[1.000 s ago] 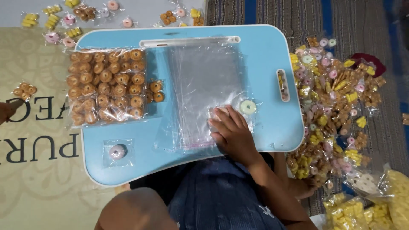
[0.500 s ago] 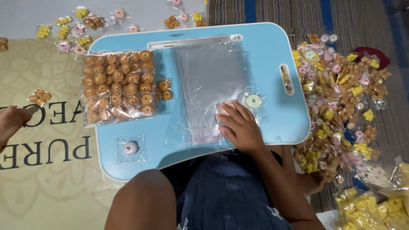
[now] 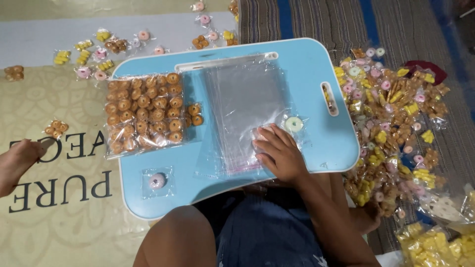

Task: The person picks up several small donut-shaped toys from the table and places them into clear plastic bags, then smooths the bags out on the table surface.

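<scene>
At the far left edge of the floor mat, the left hand (image 3: 17,160) reaches out low over the printed cloth, its fingers cut off by the frame so that I cannot tell whether it is open or closed; a small packet of brown rings (image 3: 56,128) lies near it, apart from it. Further right stands the light blue lap tray (image 3: 326,143), and on its left part lies a large clear bag of brown ring snacks (image 3: 143,116), with a pair of loose brown rings (image 3: 195,114) just beside the bag's right edge. Below the bag, near the tray's front edge, lies a small clear packet with a pink ring (image 3: 157,181). In the middle of the tray lies a stack of empty clear plastic bags (image 3: 245,106), and the right hand (image 3: 279,153) rests flat on its lower right corner, fingers spread loosely and pressing down, holding nothing. A white ring candy (image 3: 294,124) lies just beside the fingertips. To the right of the tray, a heap of small mixed candy packets (image 3: 391,113) covers the striped mat.
</scene>
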